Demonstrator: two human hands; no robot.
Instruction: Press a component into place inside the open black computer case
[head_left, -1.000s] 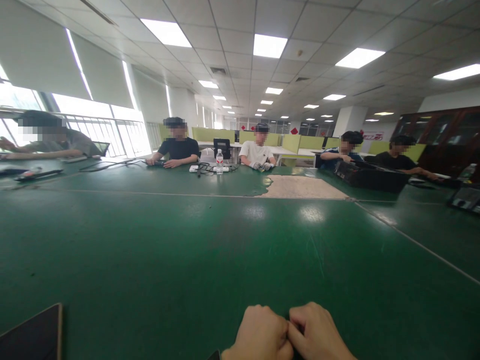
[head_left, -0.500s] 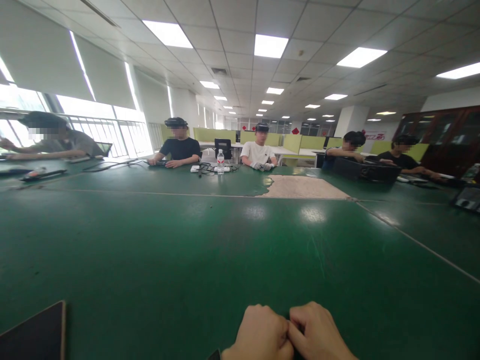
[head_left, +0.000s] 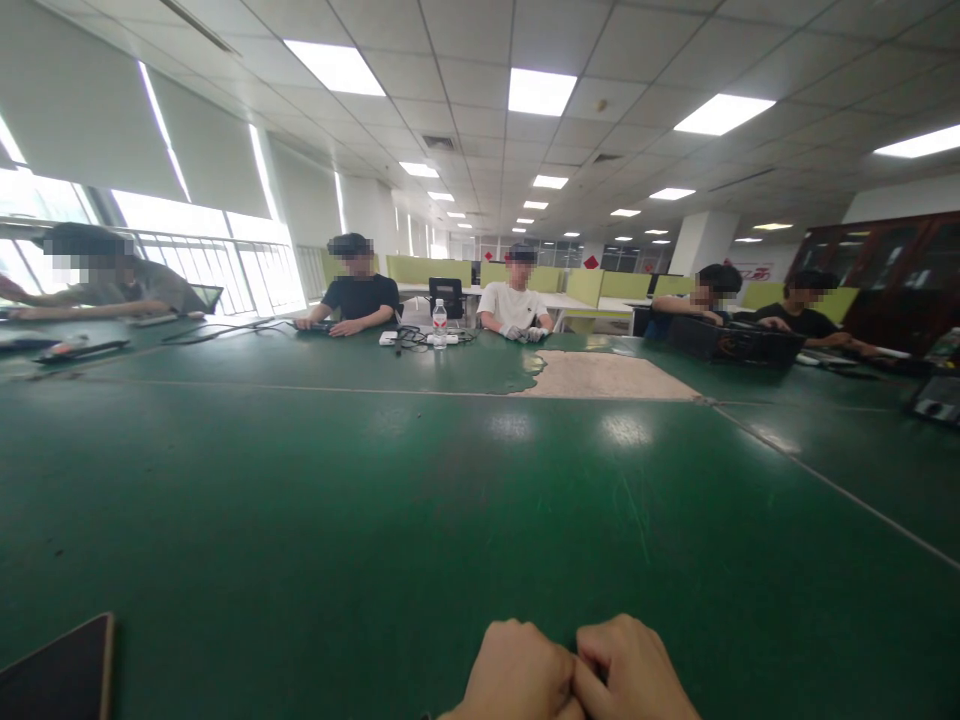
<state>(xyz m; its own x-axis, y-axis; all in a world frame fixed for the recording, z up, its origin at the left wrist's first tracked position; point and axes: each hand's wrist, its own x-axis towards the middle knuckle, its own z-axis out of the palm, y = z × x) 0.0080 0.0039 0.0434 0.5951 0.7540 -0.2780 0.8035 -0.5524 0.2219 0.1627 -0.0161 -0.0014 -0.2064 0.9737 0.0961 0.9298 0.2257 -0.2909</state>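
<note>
At the bottom edge, just right of centre, my left hand (head_left: 517,668) and my right hand (head_left: 634,665) are side by side over the green table (head_left: 337,520). Both are closed with the knuckles forward, and they touch each other along the thumb side. The curled fingers are turned down and away, so whatever they might hold is hidden. In the lower left corner lies a dark flat panel (head_left: 56,672) with a pale edge, well apart from my hands.
Several people sit around the far side, one in a white shirt (head_left: 514,305) with gloves. A water bottle (head_left: 440,328) stands among cables and white adapters (head_left: 388,339). A black box (head_left: 735,341) is at the right. A bare patch (head_left: 611,376) breaks the table covering.
My hands sit slightly lower in view and remain closed together. The dark panel appears shifted a little left and down. The person in white has leaned slightly left.
</note>
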